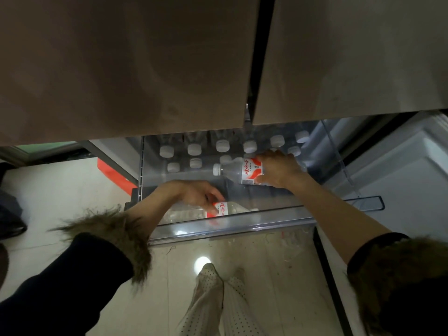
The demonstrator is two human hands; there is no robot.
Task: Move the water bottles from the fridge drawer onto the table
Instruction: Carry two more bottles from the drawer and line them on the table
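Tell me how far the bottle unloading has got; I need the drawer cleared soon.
Nothing visibly finished; no table in view. In hand: the right hand and left hand each grip a clear red-labelled water bottle. Left: many white-capped bottles standing in the clear plastic fridge drawer.
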